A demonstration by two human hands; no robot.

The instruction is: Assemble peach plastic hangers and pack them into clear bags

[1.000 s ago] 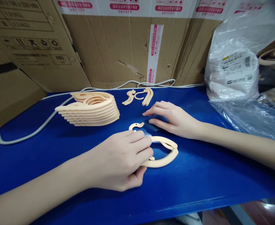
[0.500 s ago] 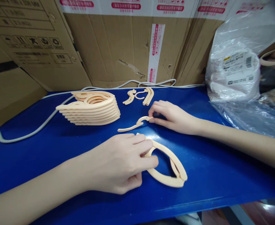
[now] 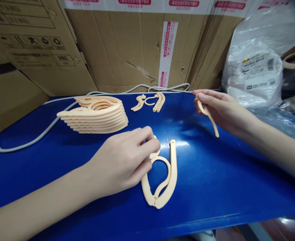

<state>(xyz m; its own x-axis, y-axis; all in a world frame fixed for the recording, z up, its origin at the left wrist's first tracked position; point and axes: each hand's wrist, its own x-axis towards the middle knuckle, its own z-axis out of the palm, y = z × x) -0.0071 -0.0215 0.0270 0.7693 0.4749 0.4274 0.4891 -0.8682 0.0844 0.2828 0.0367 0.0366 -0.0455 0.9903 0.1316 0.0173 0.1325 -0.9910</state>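
A cream folding hanger [image 3: 173, 174] lies folded on the blue table, its hook part curving between two arms. My left hand [image 3: 127, 157] is closed on its upper left end, and the fingers cover part of it. Farther right and raised over the table, my right hand [image 3: 220, 107] pinches a slim curved cream hanger piece [image 3: 211, 123] by its top end. The piece's tail points down and to the right.
A neat stack of cream folded hangers [image 3: 97, 117] stands at the back left. Several loose hanger parts [image 3: 159, 102] lie behind my left hand. A white cable [image 3: 40, 137] runs along cardboard boxes [image 3: 132, 50]. Plastic-wrapped goods [image 3: 253, 77] sit at the right.
My right hand has lifted the curved piece off the table and carried it right. The hanger under my left hand has turned, its joined end now pointing toward the front edge.
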